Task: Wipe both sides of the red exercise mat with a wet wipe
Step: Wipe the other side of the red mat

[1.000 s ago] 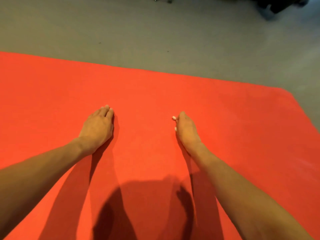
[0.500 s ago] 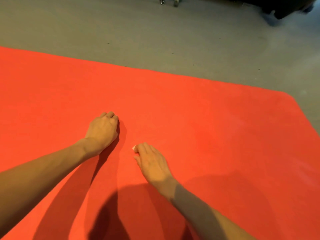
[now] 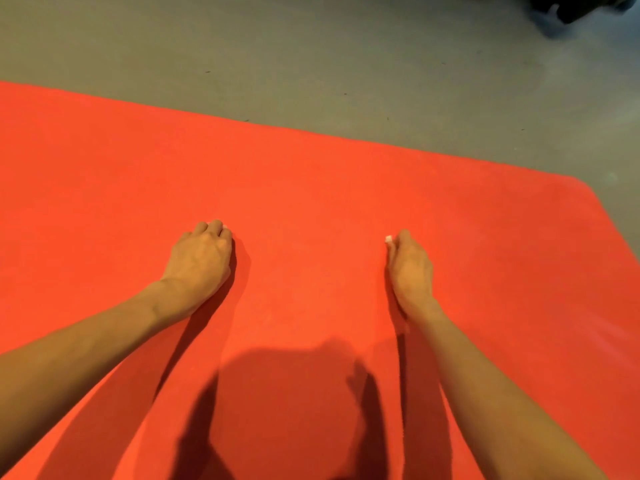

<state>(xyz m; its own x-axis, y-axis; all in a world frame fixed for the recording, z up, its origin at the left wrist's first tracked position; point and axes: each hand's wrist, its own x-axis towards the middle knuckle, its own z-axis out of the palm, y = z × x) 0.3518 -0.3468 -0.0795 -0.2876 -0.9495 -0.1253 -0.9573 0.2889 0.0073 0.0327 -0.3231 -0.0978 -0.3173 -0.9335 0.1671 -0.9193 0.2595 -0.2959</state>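
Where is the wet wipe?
In the head view, a small white bit, likely the wet wipe, peeks out at the tips of the right hand, on the red mat, right of the left hand.

A grey floor fills the far part of the view, smooth and matte, with a paler, hazy patch toward its far right corner. A few tiny dark specks dot it, too small to identify. At the far right corner sits a dark object — blurred and cut off by the frame.
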